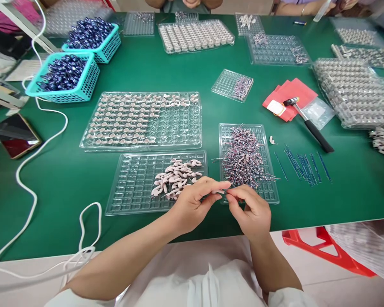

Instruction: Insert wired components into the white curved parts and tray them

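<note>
Between the thumb and fingers of my left hand (195, 202) is a small pale plastic shell (218, 192). My right hand (252, 209) is closed in a pinch at the shell's right end; what its fingertips grip is too small to make out. A heap of similar pale pink shells (176, 177), shaped like earbud housings with stems, lies on a clear tray (131, 183) by my left hand. Just beyond my right hand, a clear tray (269, 170) bears a pile of small wired parts (243, 157) with thin dark and reddish leads.
Farther back, a partly filled tray (179, 128) holds rows of shells. Two turquoise baskets (80, 89) contain shiny blue pieces. On the right lie a hammer (310, 125), red sheets (302, 91), blue strips (304, 166) and stacked trays (348, 94). A white cable (35, 196) and phone (16, 135) lie left.
</note>
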Demonstrator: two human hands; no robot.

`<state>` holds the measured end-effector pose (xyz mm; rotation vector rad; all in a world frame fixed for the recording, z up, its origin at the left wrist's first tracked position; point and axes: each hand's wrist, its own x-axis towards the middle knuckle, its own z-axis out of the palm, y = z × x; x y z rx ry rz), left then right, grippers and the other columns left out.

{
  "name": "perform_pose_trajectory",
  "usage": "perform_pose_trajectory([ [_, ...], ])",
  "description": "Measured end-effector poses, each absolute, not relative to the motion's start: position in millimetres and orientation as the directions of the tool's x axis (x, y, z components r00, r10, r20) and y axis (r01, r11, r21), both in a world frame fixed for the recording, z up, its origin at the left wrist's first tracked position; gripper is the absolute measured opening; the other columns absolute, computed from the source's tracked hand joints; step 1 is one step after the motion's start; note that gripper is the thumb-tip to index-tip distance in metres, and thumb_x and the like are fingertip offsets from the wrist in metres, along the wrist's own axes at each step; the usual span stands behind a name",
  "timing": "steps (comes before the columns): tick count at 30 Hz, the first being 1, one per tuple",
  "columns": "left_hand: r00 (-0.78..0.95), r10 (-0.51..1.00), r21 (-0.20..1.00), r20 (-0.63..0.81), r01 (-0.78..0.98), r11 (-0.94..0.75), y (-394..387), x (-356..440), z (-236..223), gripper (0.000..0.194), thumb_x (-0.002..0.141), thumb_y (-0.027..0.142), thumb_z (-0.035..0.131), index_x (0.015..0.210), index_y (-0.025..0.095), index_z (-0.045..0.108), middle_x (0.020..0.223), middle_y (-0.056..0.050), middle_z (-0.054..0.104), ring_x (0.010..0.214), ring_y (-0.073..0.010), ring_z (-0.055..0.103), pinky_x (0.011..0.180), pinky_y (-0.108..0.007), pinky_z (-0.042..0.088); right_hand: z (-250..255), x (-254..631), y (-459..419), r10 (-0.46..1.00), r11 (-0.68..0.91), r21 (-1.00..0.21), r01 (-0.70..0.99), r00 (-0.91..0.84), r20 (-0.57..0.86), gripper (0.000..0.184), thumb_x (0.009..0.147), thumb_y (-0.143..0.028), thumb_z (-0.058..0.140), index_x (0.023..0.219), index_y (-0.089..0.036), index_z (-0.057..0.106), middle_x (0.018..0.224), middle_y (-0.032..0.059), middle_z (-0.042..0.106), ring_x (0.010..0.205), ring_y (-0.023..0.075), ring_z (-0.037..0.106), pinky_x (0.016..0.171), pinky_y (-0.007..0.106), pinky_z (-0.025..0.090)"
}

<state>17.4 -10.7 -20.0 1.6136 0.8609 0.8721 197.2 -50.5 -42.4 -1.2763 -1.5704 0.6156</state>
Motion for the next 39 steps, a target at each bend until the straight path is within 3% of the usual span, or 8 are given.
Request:
perform_pose_trajectory([
  [9,0.499,0.851,0.945,0.160,0.170,-0.278,-10.1,15.9,-22.7,0.041,0.095,0.007,0.051,0.131,0.024,0.064,0.100,-0.007,0.067,0.094,-0.0161,0.063,0.084,-0.029,0.053,-42.8,198.7,-51.6,0.932,0.328,-0.803,0.497,-0.029,0.362,0.021,0.090,-0.011,0.061,0.104,-0.025,0.069,0.088,0.0023,0.070,0.073,0.0136,0.065,0.065,0.028,0.054],
  [16,0.505,0.853,0.950,0.131,0.183,-0.255,-8.8,14.8,-20.7,0.040,0.096,0.009,0.050,0.131,0.024,0.063,0.098,-0.007,0.066,0.090,-0.0163,0.062,0.081,-0.028,0.053,-43.0,200.0,-52.7,0.942,0.319,-0.852,0.414,-0.044,0.332,0.026,0.091,-0.012,0.060,0.111,-0.026,0.067,0.095,0.0039,0.070,0.081,0.0152,0.066,0.069,0.029,0.055],
  [22,0.508,0.848,0.943,0.150,0.184,-0.277,-9.0,14.9,-20.7,0.041,0.097,0.009,0.050,0.132,0.026,0.063,0.096,-0.007,0.067,0.090,-0.0165,0.062,0.081,-0.029,0.052,-46.2,198.7,-55.0,0.957,0.257,-0.880,0.399,0.021,0.288,0.019,0.090,-0.013,0.062,0.103,-0.025,0.065,0.088,0.0011,0.069,0.072,0.0130,0.063,0.065,0.027,0.053],
  [31,0.534,0.811,0.901,0.238,0.190,-0.390,-9.3,15.0,-24.4,0.046,0.096,0.005,0.047,0.135,0.026,0.059,0.096,-0.006,0.064,0.090,-0.0150,0.062,0.079,-0.026,0.052,-41.6,196.9,-51.4,0.943,0.316,-0.855,0.412,-0.037,0.331,0.018,0.089,-0.009,0.059,0.097,-0.024,0.065,0.085,0.0013,0.069,0.071,0.0129,0.062,0.063,0.027,0.053],
  [39,0.553,0.812,0.916,0.187,0.200,-0.347,-9.0,14.6,-24.2,0.043,0.098,0.011,0.048,0.137,0.025,0.057,0.096,-0.007,0.068,0.088,-0.0174,0.063,0.080,-0.030,0.052,-42.4,197.9,-53.3,0.960,0.258,-0.862,0.436,-0.015,0.280,0.014,0.090,-0.016,0.063,0.101,-0.025,0.065,0.087,0.0010,0.072,0.071,0.0130,0.066,0.065,0.026,0.055],
])
